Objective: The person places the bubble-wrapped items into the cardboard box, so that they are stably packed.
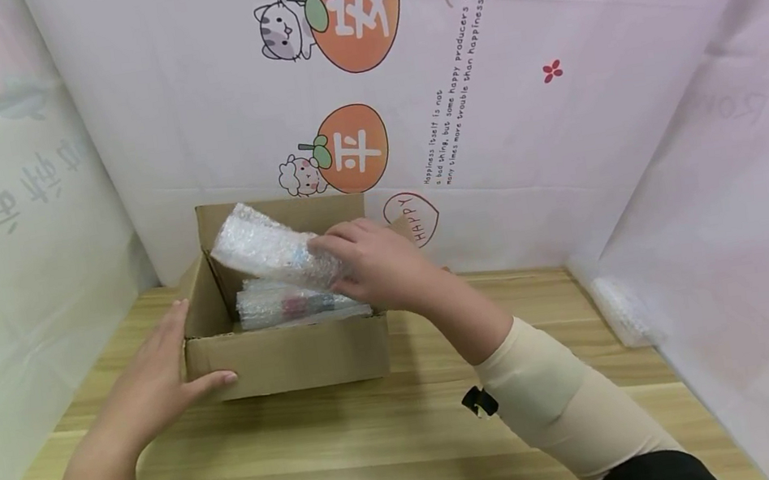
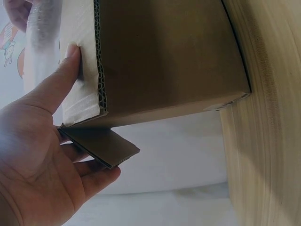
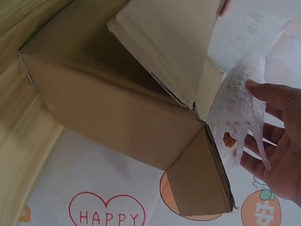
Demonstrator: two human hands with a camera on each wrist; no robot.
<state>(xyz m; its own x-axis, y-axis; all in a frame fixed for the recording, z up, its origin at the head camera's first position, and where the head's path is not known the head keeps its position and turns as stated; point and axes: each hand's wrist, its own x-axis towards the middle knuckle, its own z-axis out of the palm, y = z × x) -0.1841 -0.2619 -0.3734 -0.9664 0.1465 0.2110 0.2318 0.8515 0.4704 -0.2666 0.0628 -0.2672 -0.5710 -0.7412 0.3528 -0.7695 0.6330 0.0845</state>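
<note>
My right hand (image 1: 383, 261) grips one end of a bubble-wrapped package (image 1: 263, 245), which is tilted above the open cardboard box (image 1: 291, 360). In the right wrist view, the thumb lies on one side of the wrap (image 3: 240, 89) and the fingers on the other. Something small and brown (image 3: 229, 140) shows at the wrap's end; its kind is unclear. More bubble-wrapped packages (image 1: 268, 301) lie inside the box, with pink and blue patches showing through. My left hand (image 1: 153, 379) holds the box's near left corner, thumb on the front flap (image 2: 84, 94), fingers around the side flap (image 2: 106, 143).
The box stands on a wooden table (image 1: 355, 449) close to the printed back sheet (image 1: 499, 216). Another piece of bubble wrap (image 1: 619, 309) lies at the right edge against the side sheet. White sheets enclose the left and right sides.
</note>
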